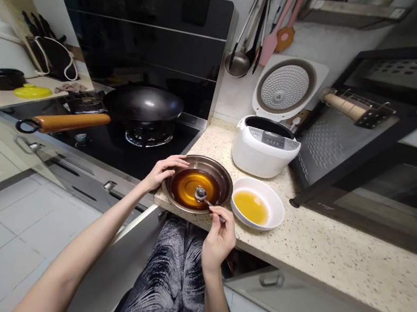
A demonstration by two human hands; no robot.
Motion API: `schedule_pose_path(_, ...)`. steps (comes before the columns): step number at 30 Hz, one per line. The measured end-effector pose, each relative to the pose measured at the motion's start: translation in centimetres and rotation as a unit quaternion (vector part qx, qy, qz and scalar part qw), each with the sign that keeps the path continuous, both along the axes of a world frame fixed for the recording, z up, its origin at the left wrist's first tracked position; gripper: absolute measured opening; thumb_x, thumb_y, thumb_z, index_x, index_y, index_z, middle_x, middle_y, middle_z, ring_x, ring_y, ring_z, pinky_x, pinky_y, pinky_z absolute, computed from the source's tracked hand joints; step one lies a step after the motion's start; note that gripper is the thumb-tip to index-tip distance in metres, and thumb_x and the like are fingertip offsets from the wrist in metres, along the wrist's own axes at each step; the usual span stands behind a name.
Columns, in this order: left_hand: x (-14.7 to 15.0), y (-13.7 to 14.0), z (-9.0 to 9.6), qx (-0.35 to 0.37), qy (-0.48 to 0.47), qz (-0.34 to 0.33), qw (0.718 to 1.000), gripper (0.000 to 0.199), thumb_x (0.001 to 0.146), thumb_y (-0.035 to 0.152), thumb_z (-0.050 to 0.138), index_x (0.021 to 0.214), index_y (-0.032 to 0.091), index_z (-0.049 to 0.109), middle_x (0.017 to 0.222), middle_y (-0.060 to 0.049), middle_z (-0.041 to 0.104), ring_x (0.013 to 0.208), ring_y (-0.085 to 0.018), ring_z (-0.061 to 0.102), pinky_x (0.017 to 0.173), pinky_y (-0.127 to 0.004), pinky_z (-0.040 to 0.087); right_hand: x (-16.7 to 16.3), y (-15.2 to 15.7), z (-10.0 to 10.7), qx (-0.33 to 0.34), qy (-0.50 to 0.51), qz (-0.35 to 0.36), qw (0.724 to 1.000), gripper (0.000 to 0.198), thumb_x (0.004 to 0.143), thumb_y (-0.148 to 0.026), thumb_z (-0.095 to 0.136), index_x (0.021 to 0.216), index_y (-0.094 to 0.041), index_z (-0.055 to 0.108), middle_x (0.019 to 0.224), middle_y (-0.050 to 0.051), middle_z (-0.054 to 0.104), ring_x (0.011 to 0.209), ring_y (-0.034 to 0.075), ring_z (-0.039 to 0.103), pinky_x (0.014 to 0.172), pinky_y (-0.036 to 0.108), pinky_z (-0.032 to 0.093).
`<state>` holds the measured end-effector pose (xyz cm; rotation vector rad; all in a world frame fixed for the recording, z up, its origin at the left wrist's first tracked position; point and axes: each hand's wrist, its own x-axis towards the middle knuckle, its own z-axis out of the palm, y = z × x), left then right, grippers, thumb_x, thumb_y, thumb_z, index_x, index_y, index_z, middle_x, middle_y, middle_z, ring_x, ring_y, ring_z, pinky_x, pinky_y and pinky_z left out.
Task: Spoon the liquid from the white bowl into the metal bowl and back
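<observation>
A metal bowl (224, 180) of amber-brown liquid stands at the counter's front edge. My left hand (165, 170) holds its left rim, fingers over the edge. In my right hand (220, 236) is a metal spoon (200, 194), pinched by the handle. The spoon's head is over the liquid inside the bowl; whether it dips in, I cannot tell. Close on the right sits a white bowl (277, 209) with yellow-orange liquid in it.
Behind the bowls is a white rice cooker (263, 152), lid raised. A wok (145, 104) rests on the stove at left, its wooden handle pointing toward the front left. A black rack (328, 139) stands at right. Below the counter, cabinet doors (140, 224) hang open.
</observation>
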<state>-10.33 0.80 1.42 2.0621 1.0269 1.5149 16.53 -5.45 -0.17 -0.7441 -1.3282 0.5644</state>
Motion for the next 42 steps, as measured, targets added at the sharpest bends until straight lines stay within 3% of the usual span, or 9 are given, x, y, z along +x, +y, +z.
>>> schedule_pose_path(30,0.1,-0.2,0.3,-0.007,0.004,0.006,1.000,0.036,0.094,0.034,0.058,0.119,0.019,0.080,0.128,-0.014,0.076,0.142,-0.040,0.053,0.122,-0.064,0.034,-0.2,0.1,-1.2,0.017,0.008,-0.015,1.000,0.015,0.103,-0.021,0.055,0.094,-0.020,0.067,0.093,0.004,0.073,0.088,0.016,0.070,0.082,0.033,0.058)
schedule_pose_path(42,0.1,-0.3,0.3,-0.009,0.004,0.007,1.000,0.035,0.093,0.033,0.059,0.117,0.021,0.081,0.130,-0.013,0.075,0.142,-0.040,0.053,0.121,-0.064,0.034,0.6,-0.2,0.3,0.014,0.053,-0.039,0.998,0.015,0.103,-0.022,0.056,0.094,-0.020,0.068,0.091,0.004,0.072,0.083,0.016,0.070,0.079,0.033,0.059)
